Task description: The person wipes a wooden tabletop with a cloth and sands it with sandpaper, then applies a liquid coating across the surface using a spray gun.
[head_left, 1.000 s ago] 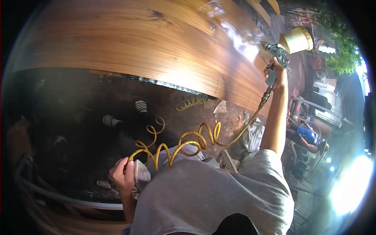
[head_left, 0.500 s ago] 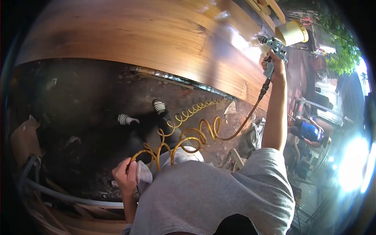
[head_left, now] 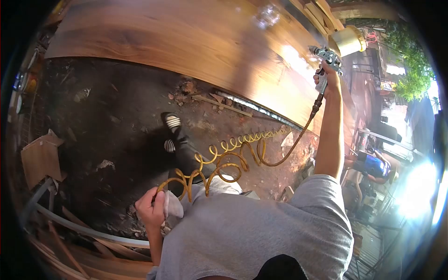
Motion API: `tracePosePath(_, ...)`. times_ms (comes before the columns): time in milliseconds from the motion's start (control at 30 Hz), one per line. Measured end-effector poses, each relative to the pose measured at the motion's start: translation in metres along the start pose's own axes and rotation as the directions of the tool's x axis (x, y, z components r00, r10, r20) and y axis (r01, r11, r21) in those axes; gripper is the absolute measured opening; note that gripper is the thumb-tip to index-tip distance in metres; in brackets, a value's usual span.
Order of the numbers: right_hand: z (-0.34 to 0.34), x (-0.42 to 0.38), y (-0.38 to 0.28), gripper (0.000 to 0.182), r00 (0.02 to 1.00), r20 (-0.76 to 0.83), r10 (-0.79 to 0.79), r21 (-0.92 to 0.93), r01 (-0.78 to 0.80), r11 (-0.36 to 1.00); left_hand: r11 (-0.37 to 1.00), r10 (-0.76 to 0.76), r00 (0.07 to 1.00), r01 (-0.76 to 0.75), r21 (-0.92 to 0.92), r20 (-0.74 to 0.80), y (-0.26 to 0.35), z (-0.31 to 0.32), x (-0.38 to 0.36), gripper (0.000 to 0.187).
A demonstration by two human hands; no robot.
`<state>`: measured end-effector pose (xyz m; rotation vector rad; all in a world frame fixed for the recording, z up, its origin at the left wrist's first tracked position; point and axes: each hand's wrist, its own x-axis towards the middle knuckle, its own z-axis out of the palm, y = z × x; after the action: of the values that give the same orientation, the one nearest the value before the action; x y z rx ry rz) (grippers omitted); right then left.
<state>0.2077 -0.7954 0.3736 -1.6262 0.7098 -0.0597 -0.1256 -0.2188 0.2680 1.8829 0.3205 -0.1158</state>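
Note:
My right hand is wrapped round the handle of a metal spray gun, held over the right part of a glossy brown wooden panel. A pale yellow cup sits on the gun. From the handle, a coiled yellow hose hangs across the front of my body. Low on the left, my left hand is closed on the hose, with a whitish cloth beside its fingers.
Long boards lie at the top right. Broken pieces and a thin wooden strip are on the dark ground. A metal bar and planks are at the lower left. Another person is at the far right.
The panel and ground have shifted in the view, and my feet have changed position. Both hands keep their holds, and the spray gun is tilted slightly differently.

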Motion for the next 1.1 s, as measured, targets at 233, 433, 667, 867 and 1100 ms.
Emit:
tracePosePath(233,0.017,-0.017,-0.011,0.026,1.000,-0.019,0.021,0.017,-0.021,1.000,0.998,0.045,0.997,-0.049,0.051,0.060,0.028,-0.012,0.029,0.016)
tracePosePath(433,0.034,-0.044,-0.018,0.025,0.999,-0.050,0.010,0.015,-0.009,1.000,0.999,-0.024,0.993,0.020,0.035,0.117,0.044,-0.021,0.056,0.016)
tracePosePath(667,0.044,-0.052,-0.023,0.026,0.999,-0.031,0.020,0.002,-0.020,1.000,0.998,0.054,0.993,-0.056,0.018,0.110,0.047,-0.018,0.060,0.015)
tracePosePath(867,0.065,-0.066,-0.043,0.025,1.000,-0.018,0.012,0.025,-0.012,1.000,0.998,0.066,0.986,-0.068,0.008,0.150,0.051,-0.034,0.064,0.015)
tracePosePath(1100,0.091,-0.098,-0.076,0.025,0.999,0.033,-0.033,0.052,0.032,0.998,0.991,0.123,0.983,-0.128,0.028,0.140,0.063,-0.089,0.059,0.015)
